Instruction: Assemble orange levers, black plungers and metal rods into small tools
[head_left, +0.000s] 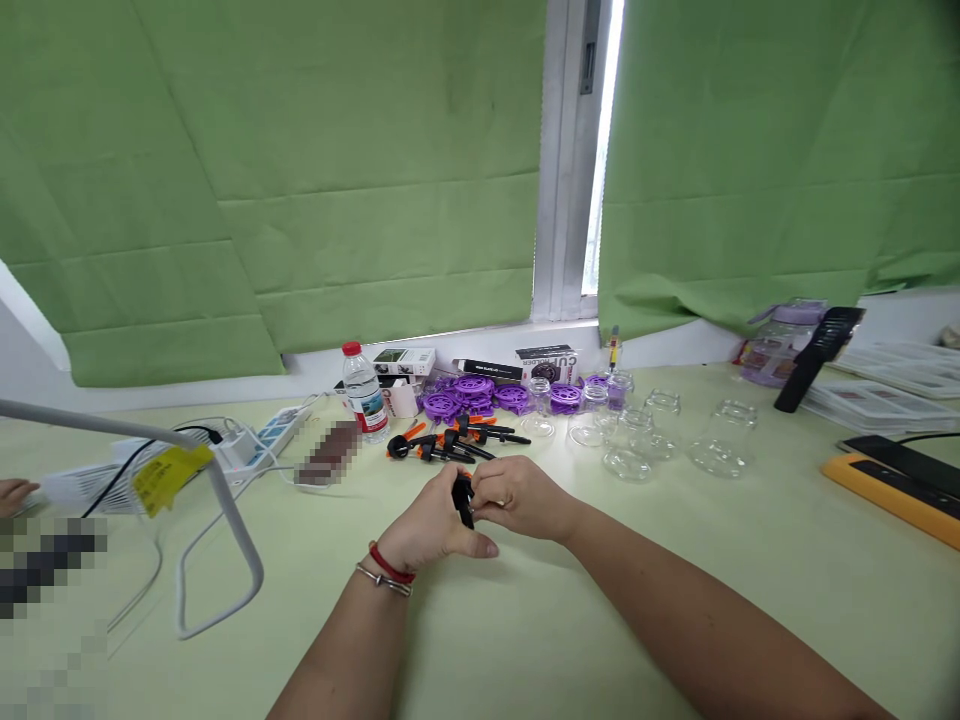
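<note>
At the middle of the pale table, my left hand [435,525] is wrapped round a small black part [463,497] with a bit of orange at its top. My right hand [525,497] pinches at the right side of the same part, its fingers bent and touching it. Both hands hide much of the part. Just beyond them lies a group of black and orange clamp-like pieces [457,440]. Behind these, purple round plastic pieces [472,395] are heaped.
A red-capped bottle [366,395] stands behind left, near a power strip [274,437]. Clear glass vessels [720,440] stand at right, before an orange-edged device [892,500]. A grey metal frame [240,530] stands at left. Another person's hand [15,495] shows at far left.
</note>
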